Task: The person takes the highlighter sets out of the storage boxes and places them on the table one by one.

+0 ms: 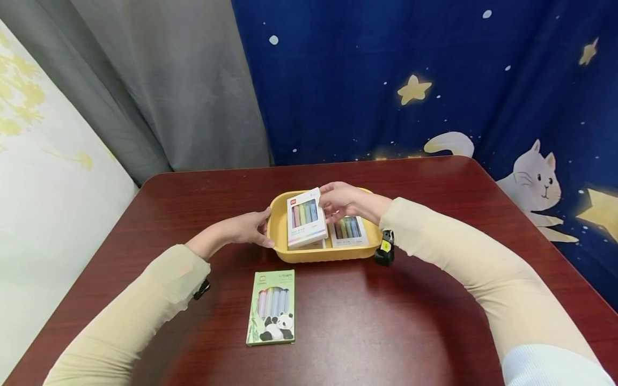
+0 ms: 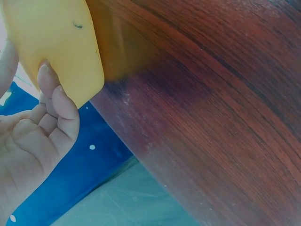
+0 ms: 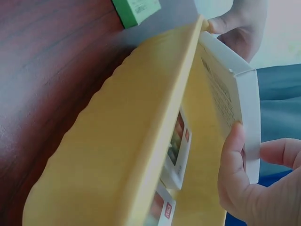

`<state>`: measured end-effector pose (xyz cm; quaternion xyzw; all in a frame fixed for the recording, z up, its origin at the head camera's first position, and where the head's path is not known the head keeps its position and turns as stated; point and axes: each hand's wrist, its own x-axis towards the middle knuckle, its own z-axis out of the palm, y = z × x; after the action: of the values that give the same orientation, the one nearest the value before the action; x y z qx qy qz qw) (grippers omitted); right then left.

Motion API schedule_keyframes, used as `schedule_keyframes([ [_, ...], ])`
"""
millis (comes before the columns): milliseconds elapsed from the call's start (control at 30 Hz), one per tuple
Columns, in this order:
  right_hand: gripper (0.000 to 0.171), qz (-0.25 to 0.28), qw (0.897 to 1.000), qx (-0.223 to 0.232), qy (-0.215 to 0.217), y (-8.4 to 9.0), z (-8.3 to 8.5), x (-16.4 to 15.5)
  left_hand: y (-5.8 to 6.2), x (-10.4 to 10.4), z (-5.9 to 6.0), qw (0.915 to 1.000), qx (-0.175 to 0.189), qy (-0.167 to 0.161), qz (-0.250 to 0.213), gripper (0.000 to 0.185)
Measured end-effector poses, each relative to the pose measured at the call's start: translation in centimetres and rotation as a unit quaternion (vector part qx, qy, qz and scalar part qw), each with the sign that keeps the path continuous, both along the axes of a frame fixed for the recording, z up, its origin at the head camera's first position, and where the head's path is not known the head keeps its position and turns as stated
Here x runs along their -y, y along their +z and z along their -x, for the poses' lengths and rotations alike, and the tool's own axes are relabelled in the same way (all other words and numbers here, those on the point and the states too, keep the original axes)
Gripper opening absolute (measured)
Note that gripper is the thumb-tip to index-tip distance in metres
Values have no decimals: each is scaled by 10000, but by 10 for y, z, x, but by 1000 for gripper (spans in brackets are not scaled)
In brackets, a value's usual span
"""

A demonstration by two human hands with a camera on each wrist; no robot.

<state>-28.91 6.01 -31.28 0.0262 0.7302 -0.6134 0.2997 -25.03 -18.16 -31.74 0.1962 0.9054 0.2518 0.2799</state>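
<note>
My right hand (image 1: 341, 200) pinches a white box of coloured pens or sticks (image 1: 307, 220) by its edge, tilted over the left part of a yellow basket (image 1: 350, 255). In the right wrist view, thumb and fingers grip the edge of that white box (image 3: 247, 113). Another white box (image 1: 348, 230) lies inside at the right, and one more shows partly beneath the held one. My left hand (image 1: 247, 228) holds the basket's left end; in the left wrist view its fingers touch the yellow wall (image 2: 66, 42). What exactly the boxes contain is too small to tell.
A green box with a panda picture (image 1: 272, 308) lies flat on the dark red wooden table (image 1: 367, 316), in front of the basket. Grey and blue curtains (image 1: 338, 80) hang behind the table's far edge.
</note>
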Motion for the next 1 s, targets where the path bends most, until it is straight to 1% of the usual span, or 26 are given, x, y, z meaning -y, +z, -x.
schedule_keyframes([
  [100, 56, 82, 10000, 20, -8, 3, -4, -3, 0, 0, 0, 10000, 61, 45, -49, 95],
  [267, 57, 242, 9997, -72, -46, 4, -11, -9, -2, 1, 1, 9999, -18, 18, -171, 96],
  [367, 57, 393, 9991, -120, -51, 4, -16, -13, -4, 2, 2, 9995, -29, 59, -295, 98],
  [533, 59, 571, 9982, -168, -20, 8, -31, -19, -7, 3, 3, 9980, 7, 243, -590, 99],
  [700, 63, 646, 9978, -148, -49, 10, -46, -25, -10, 4, 2, 9943, 71, 463, -956, 100],
  [833, 64, 771, 9968, -187, 11, 9, -56, -28, -10, 4, 0, 9931, 51, 547, -1037, 100],
  [1000, 61, 1017, 9945, -219, 120, 5, -66, -31, -11, 5, 1, 9925, 50, 539, -1098, 100],
])
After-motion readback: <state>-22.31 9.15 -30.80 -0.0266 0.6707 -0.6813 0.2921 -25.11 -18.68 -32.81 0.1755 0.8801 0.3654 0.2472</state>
